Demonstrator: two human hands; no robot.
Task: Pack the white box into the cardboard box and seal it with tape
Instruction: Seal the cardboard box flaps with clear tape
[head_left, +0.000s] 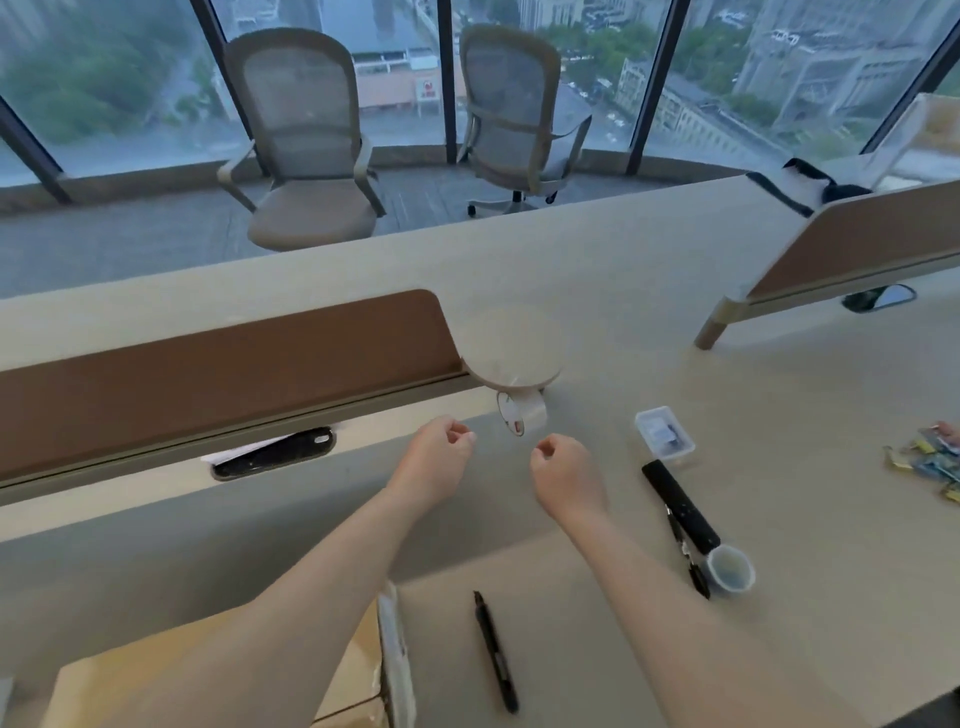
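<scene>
Two hands are held up side by side over the middle of the table (805, 415): the left hand (434, 460) and the right hand (563, 475). On each, the fingers are curled in and the thumb is closed against the forefinger, as in a fine pinch. Whether a strip of clear tape is caught there cannot be told, since none shows. Just beyond and between them the tape roll (521, 414) is seen, tilted on its edge below the rounded foot of the desk divider (223, 364). Whether it rests on the table or hangs cannot be told. The pose is judged to suit the sealing step: a free end is probably being found or drawn out, and both hands are needed for so thin a film.

The cardboard box (332, 680) is kept at the near edge, under the left forearm, within easy reach for taping. A white strip (395, 644) is seen along its right side. Whether that is the white box cannot be told, so the packing cannot be confirmed. A black marker (496, 652) is laid on a pale panel just beside the strip. Toward the right edge, a clear case (665, 434), a black bar (680, 506), a pen (688, 558) and a small cup (730, 569) are set aside, seemingly to leave the working space free.
</scene>
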